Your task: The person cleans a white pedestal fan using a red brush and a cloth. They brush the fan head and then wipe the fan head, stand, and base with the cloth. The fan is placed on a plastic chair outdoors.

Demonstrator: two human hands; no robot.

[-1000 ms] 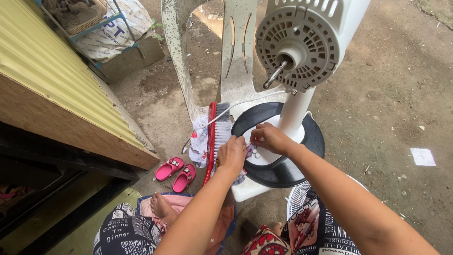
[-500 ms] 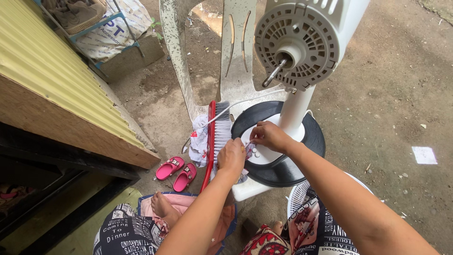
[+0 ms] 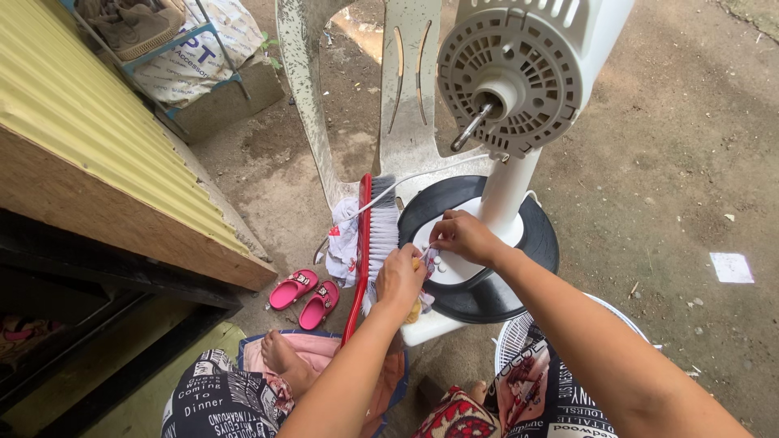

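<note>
We look down on packed brown dirt ground (image 3: 682, 162), gritty and open to the right. Along the left runs a yellow corrugated sheet (image 3: 73, 122) over a raw wooden edge, which closes off that side. Ahead stands a scuffed white plastic chair (image 3: 381, 89), its slotted back upright just behind the fan and blocking the far side.

The white stand fan (image 3: 519, 73) fills the middle: its round, ribbed motor housing has a bare metal shaft sticking out, and its pole drops to a round black base (image 3: 527, 251) with a white centre. A red-handled brush (image 3: 372, 235) with pale bristles lies against the base's left rim, crowding our left hand. A white wire fan guard (image 3: 519, 349) lies by our right knee, partly hidden by the arm. Two small pink sandals (image 3: 304, 292) sit on the ground to the left, clear of the work.

Our left hand (image 3: 399, 280) is clenched around a yellow-handled tool at the base's near edge; most of the tool is hidden. Our right hand (image 3: 462, 237) pinches something small on the white centre plate; we cannot tell what it grips.
</note>
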